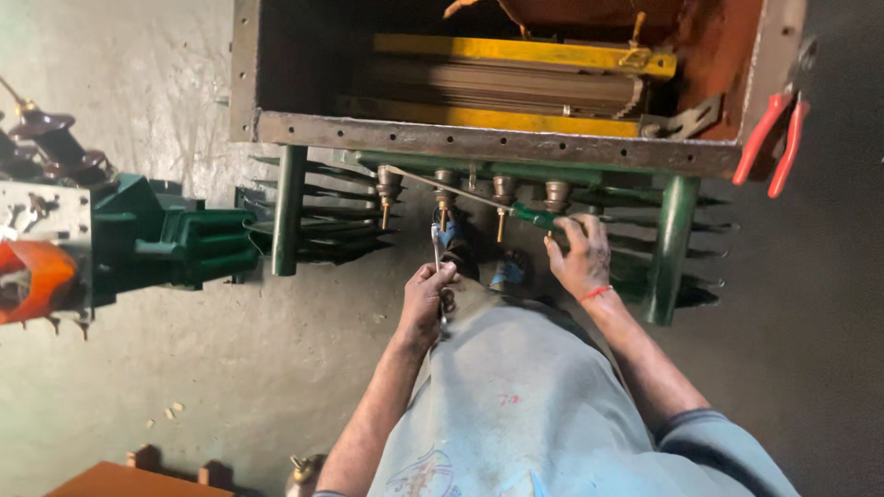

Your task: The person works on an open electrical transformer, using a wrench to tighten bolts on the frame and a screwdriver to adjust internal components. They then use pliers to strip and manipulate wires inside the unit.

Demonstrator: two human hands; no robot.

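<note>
Below the rusty flange of the open steel tank [479, 140], your two hands work at a row of four brass terminal studs [502, 191] that hang from its green underside. Your left hand [426, 299] is closed around the shank of a slim steel spanner [436, 247]; its head points up at the second stud from the left and appears to reach that stud's lower end, though actual contact cannot be confirmed. Your right hand [580, 258] is curled, fingers pressed together, around the green handle of a screwdriver [465, 195]. The long shaft runs up and to the left across the front of the studs, with its tip near the leftmost one. A red thread [596, 294] circles your right wrist.

Inside the tank, yellow clamping bars [516, 53] sit above and below a stack of dark laminations. Red-handled pliers [778, 133] hang over the tank's right wall. Two green legs [288, 210] stand under the flange, with green cooling fins behind them. Well to the left stands another green unit [166, 239] with brown insulators and an orange part. Your grey garment [525, 405] fills the foreground.
</note>
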